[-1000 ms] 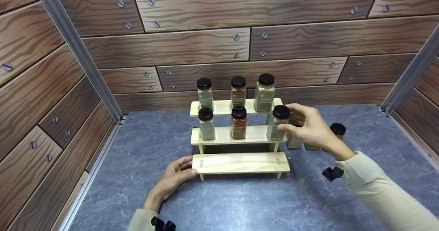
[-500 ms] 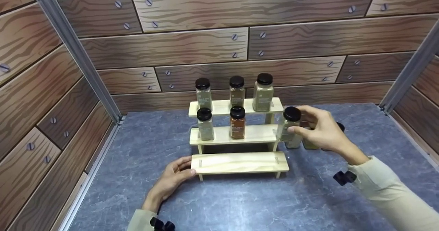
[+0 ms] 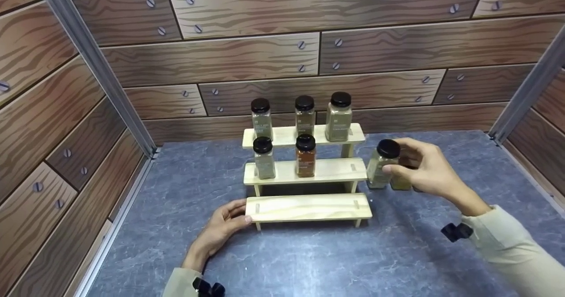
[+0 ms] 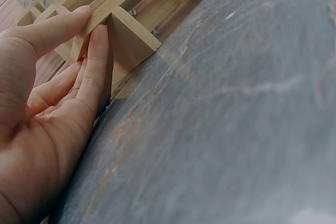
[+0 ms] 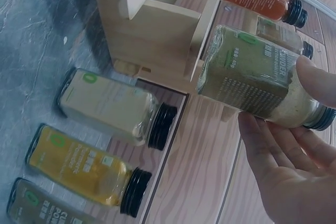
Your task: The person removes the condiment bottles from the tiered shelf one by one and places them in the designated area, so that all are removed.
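Observation:
My right hand [image 3: 430,169] holds a glass spice jar [image 3: 379,167] with a black lid and greenish-grey powder, just right of the rack's middle shelf. In the right wrist view, that jar [image 5: 252,74] is between thumb and fingers, raised above the table. At the lowest tier of the three-tier wooden rack [image 3: 309,206], my left hand [image 3: 220,228] pinches the left end, thumb on the board and fingers along the side. The middle shelf bears a pale jar [image 3: 264,164] and an orange-red jar [image 3: 305,164]. Three more jars stand on the top shelf, among them a green one [image 3: 339,122].
Right of the rack stand a pale jar [image 5: 107,106], a yellow turmeric jar [image 5: 79,169] and a cumin jar [image 5: 39,203], mostly hidden in the head view. A wood-patterned wall [image 3: 265,58] rises close behind the rack on the grey tabletop [image 3: 176,191].
My right hand has moved the greenish-grey jar rightward, from over the right end of the middle shelf to beside the rack. My left hand has stayed on the lowest tier.

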The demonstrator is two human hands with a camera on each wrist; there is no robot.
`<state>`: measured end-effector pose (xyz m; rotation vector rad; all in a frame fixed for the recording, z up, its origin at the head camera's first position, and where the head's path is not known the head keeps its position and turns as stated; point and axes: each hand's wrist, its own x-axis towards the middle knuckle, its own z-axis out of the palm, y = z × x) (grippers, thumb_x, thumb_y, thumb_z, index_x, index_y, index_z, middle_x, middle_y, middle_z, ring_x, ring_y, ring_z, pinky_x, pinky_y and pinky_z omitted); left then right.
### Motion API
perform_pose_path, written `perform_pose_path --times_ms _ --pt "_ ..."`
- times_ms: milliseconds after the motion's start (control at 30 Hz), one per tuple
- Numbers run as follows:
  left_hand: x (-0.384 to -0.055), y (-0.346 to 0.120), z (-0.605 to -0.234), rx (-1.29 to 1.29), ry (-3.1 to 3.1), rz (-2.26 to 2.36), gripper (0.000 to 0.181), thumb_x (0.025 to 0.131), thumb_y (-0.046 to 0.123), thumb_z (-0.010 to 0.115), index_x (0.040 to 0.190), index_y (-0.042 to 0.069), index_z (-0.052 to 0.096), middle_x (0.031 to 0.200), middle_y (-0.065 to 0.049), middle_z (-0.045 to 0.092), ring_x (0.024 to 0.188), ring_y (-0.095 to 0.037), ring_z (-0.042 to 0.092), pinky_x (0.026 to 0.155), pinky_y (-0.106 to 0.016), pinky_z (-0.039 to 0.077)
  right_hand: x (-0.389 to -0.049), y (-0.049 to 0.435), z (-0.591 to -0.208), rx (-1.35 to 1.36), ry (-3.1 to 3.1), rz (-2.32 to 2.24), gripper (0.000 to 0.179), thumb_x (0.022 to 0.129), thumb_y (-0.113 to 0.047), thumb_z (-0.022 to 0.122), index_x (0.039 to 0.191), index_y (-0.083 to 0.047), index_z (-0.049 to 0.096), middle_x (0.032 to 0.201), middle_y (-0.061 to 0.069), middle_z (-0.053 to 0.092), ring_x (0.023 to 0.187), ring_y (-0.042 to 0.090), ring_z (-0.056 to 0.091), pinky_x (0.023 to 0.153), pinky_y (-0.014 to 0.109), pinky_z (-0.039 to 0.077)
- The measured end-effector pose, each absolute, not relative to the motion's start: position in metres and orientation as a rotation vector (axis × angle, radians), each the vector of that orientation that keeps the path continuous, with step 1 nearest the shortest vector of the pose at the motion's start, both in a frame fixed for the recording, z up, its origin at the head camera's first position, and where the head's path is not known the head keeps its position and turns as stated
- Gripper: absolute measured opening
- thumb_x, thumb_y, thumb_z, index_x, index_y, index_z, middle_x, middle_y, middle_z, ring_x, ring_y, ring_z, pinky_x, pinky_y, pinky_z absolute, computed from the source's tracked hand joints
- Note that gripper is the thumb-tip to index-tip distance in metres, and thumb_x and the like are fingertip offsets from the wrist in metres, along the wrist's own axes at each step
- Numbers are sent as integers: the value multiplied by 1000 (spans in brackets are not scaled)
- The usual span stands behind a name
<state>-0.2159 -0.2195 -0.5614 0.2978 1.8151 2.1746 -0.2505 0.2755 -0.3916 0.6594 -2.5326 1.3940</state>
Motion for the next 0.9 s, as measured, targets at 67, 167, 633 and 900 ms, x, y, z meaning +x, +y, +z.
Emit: perform_pose_path --times_ms 67,167,633,900 --pt "-216 -220 -561 301 1811 2175 73 97 1 72 155 -18 33 147 -28 57 118 -21 70 107 -32 59 -250 278 -393 656 -2522 1386 51 85 -2 89 131 3 68 121 22 75 101 0 74 90 14 61" --pt "-216 -220 -560 306 1808 2177 73 96 0 72 156 -18 33 148 -29 56 118 -21 70 108 -32 59 -249 281 -395 653 -2513 1378 50 84 -1 89 131 3 69 120 22 75 100 0 74 89 14 61" --pt "-215 -220 -562 282 1811 2179 74 96 0 72 156 -18 32 148 -28 56 120 -21 69 108 -32 58 -249 291 -418 657 -2547 1411 54 85 1 87 133 6 65 123 24 72 103 -2 71 91 13 59" --pt "-216 -221 -563 279 1814 2184 73 96 0 72 156 -18 34 145 -24 59 118 -20 70 107 -32 59 -251 294 -438 677 -2519 1447 53 83 4 87 132 7 65 122 26 73 104 -2 72 91 14 61"
